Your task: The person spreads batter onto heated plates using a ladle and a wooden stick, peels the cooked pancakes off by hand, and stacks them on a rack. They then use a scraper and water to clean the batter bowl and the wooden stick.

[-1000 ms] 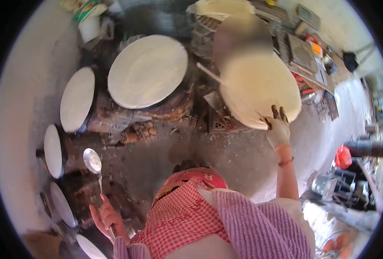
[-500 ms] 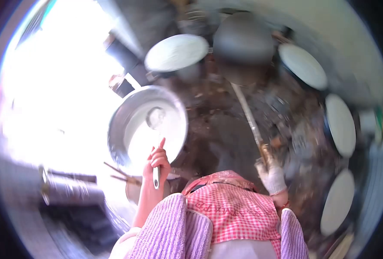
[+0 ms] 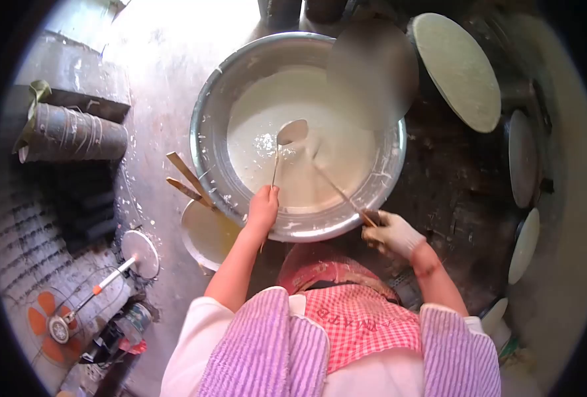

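One ladle | scoop end forward | one stick | axis slants forward-left

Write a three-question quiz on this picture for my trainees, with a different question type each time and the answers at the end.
1. Multiple choice: what does the person's bare left hand hold?
A. A flat wooden spatula
B. A shiny metal ladle with a round bowl
C. A blue plastic cup

2. True or false: the gloved right hand grips a thin, straight stick.

3. Short answer: both tools extend over the creamy off-white liquid. What container holds it?

Key:
1. B
2. True
3. A large, round, silver-coloured metal basin
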Demonstrator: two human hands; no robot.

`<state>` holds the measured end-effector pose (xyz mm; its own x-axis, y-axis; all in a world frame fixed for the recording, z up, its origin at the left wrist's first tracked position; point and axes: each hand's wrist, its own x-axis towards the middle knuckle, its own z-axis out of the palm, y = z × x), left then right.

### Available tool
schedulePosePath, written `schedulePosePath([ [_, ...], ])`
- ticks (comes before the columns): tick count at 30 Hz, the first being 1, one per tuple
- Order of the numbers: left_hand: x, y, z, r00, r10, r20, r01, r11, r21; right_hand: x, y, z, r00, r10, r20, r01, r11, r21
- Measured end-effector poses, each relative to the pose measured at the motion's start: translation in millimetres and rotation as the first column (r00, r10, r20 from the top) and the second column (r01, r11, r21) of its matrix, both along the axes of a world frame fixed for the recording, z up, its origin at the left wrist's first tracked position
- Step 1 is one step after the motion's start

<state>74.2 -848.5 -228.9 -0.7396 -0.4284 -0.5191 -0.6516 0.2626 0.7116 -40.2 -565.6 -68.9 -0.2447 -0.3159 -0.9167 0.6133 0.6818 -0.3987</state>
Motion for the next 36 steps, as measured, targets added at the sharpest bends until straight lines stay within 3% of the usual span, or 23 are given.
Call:
schedulePosePath([
  [1,-9,-2,-13,1.0,0.021,0.02,-0.022,1.0,0.017,-3,5,6,0.989,-0.135,0.066,0.141,0.986,-0.088],
  [4,-29,-9,-32,0.999,-0.035,0.025,0.038,0.987,-0.157,-19,9,-6,0.941,-0.325,-0.097,0.318,0.945,-0.08],
  [5,-31,-10,-32,0.992,-0.065,0.108,0.078,0.99,-0.121,-17,6,-22,0.965,-0.19,-0.178,0.204,0.977,0.064],
  [7,-45,-11,-43,0.983,-0.081,0.163,0.096,0.991,-0.088,-21,-12,-8,0.994,0.009,-0.113,-0.001,0.998,0.066],
  [9,-32,-3,-60,0.979,-0.141,0.147,0.152,0.986,-0.07,-42,-9,11,0.995,0.027,-0.096,-0.028,0.999,-0.018],
  [10,-36,3,-57,0.98,-0.139,0.143,0.15,0.986,-0.07,-34,17,-18,0.98,-0.023,-0.196,0.007,0.997,-0.079],
  [11,-45,13,-48,0.975,0.051,0.216,-0.125,0.93,0.345,-25,41,-51,0.952,-0.069,-0.297,0.026,0.989,-0.146],
  [12,-47,27,-34,0.917,0.176,0.359,-0.383,0.64,0.666,-18,46,-58,0.906,0.122,-0.405,-0.159,0.985,-0.06],
  [13,-50,44,-18,0.917,0.186,0.352,-0.386,0.637,0.667,-14,51,-60,0.813,0.309,-0.493,-0.332,0.942,0.042],
  [14,-56,62,1,0.877,0.3,0.376,-0.477,0.451,0.754,-11,62,-59,0.692,0.446,-0.567,-0.418,0.889,0.189],
  [15,-55,79,22,0.819,0.393,0.417,-0.53,0.242,0.813,-14,66,-45,0.682,0.449,-0.577,-0.425,0.886,0.187],
  [17,-46,104,61,0.812,0.434,0.389,-0.506,0.195,0.84,-24,74,-12,0.39,0.665,-0.637,-0.563,0.72,0.407],
  [21,-35,154,137,0.751,0.609,0.254,-0.413,0.134,0.901,-15,120,5,0.233,0.508,-0.829,-0.531,0.781,0.328],
  [23,-34,173,183,0.753,0.641,0.147,-0.346,0.195,0.918,-10,130,18,0.242,0.371,-0.897,-0.519,0.83,0.203],
  [24,-30,182,211,0.725,0.685,0.076,-0.289,0.201,0.936,-8,134,29,0.153,0.21,-0.966,-0.519,0.849,0.102],
  [25,-29,188,235,0.686,0.728,-0.001,-0.222,0.211,0.952,-13,135,46,0.138,0.173,-0.975,-0.519,0.851,0.077],
  [27,-27,186,281,0.673,0.719,-0.175,-0.063,0.292,0.954,-29,129,76,0.11,-0.129,-0.986,-0.613,0.772,-0.169],
  [28,-27,183,308,0.659,0.707,-0.255,0.027,0.318,0.948,-37,124,91,0.279,-0.288,-0.916,-0.624,0.671,-0.401],
  [29,-27,178,331,0.643,0.676,-0.361,0.158,0.343,0.926,-43,126,114,0.678,-0.196,-0.709,-0.4,0.71,-0.579],
  [32,-27,167,396,0.543,0.676,-0.497,0.251,0.434,0.865,-63,115,185,0.905,-0.243,-0.349,-0.163,0.56,-0.812],
  [33,-26,161,407,0.517,0.662,-0.543,0.261,0.482,0.836,-66,115,186,0.9,-0.259,-0.35,-0.167,0.535,-0.828],
  [35,-26,150,410,0.56,0.534,-0.634,0.191,0.661,0.726,-81,110,179,0.982,-0.176,-0.063,-0.01,0.285,-0.958],
  [36,-23,146,407,0.627,0.507,-0.592,0.235,0.601,0.764,-86,104,156,0.988,-0.14,0.062,0.086,0.176,-0.981],
])
